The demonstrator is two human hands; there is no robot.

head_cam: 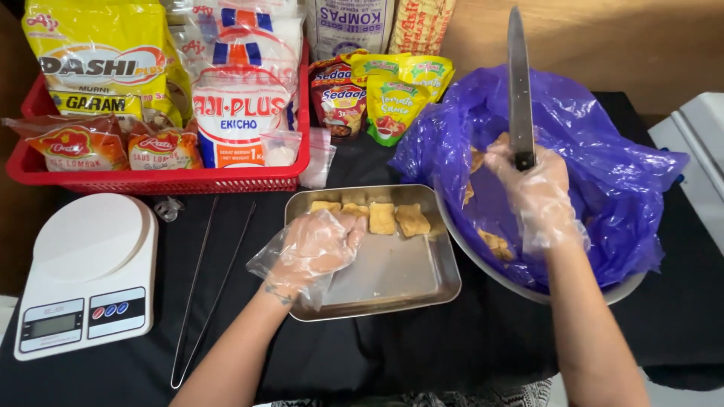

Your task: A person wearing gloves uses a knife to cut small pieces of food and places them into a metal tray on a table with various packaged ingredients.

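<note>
— What have you got in your hands?

— My right hand (537, 190), in a thin clear glove, is closed around the handle of a long knife (519, 90), blade pointing straight up and away from me. That hand hangs over the metal bowl (528, 290) at the right side of the table, which is lined with a purple plastic bag (603, 166). A few brown fried pieces (494, 243) lie inside the bag, just below my wrist.

— And the left?

— My left hand (317, 249), gloved too, rests in the steel tray (407, 279) at the middle of the table, fingers curled onto the leftmost of the tofu pieces (383, 217) lined up along the tray's far edge. Whether I'm pinching it or only pressing on it, I can't tell.

— What's around that?

— The tray touches the bowl on its right. Left of it long metal tongs (207, 286) lie on the black cloth, then a white kitchen scale (87, 271) at the near left corner. Along the far edge stands a red basket (162, 179) full of seasoning bags, with sauce pouches (377, 94) beside it.
</note>
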